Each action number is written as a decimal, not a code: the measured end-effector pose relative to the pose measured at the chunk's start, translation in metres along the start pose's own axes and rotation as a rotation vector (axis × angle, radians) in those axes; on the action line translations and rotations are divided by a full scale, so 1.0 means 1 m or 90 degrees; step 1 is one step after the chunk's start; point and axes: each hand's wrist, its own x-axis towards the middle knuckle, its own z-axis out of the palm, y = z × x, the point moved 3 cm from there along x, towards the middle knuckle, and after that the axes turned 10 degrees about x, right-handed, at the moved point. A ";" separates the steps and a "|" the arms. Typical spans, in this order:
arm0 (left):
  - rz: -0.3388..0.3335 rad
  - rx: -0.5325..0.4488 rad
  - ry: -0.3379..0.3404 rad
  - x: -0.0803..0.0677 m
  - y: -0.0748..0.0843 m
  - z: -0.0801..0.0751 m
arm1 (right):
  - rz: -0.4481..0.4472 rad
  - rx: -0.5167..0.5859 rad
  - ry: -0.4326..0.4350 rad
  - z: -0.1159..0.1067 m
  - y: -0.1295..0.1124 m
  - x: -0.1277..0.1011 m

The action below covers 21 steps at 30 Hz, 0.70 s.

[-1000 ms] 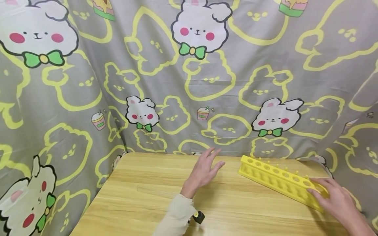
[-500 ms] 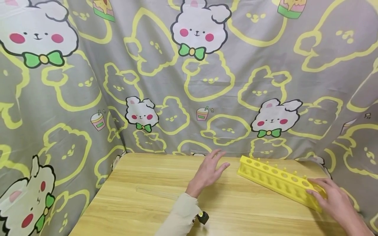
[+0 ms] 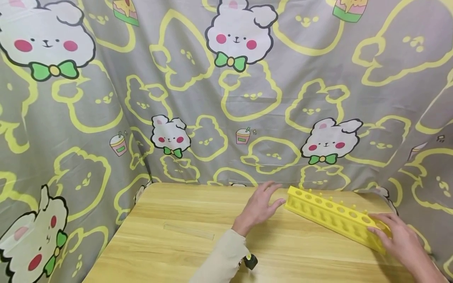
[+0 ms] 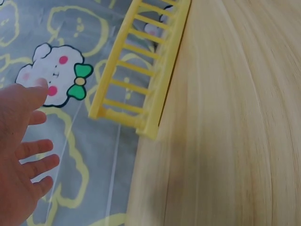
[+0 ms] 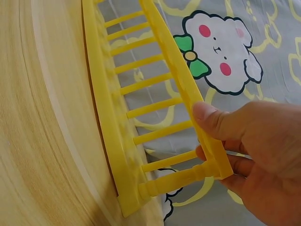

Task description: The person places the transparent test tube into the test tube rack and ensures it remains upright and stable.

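Observation:
A yellow test tube rack (image 3: 330, 216) with a row of round holes and several pegs stands slantwise on the right of the table. My right hand (image 3: 401, 239) grips its near right end; in the right wrist view the thumb (image 5: 211, 115) lies on the top bar and the fingers curl beneath it. Near the rack's far left end, my left hand (image 3: 260, 204) hovers with fingers spread and holds nothing. The left wrist view shows a gap between that hand and the rack (image 4: 150, 70). A clear glass test tube (image 3: 189, 231) lies on the table, left of my left forearm.
The wooden table (image 3: 141, 251) backs onto a grey curtain (image 3: 212, 98) printed with rabbits, which also hangs at both sides. A small black device (image 3: 250, 261) is worn under the left wrist.
My left hand has moved right, closer to the rack's left end. More of the test tube shows from behind the sleeve. The right hand and rack look nearly still.

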 end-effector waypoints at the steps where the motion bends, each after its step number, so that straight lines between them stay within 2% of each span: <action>1: 0.000 0.003 -0.003 0.001 0.002 0.001 | -0.001 -0.003 0.002 -0.001 0.000 0.000; 21: 0.023 0.032 -0.020 0.017 0.022 0.015 | -0.022 -0.002 0.021 0.000 0.003 -0.001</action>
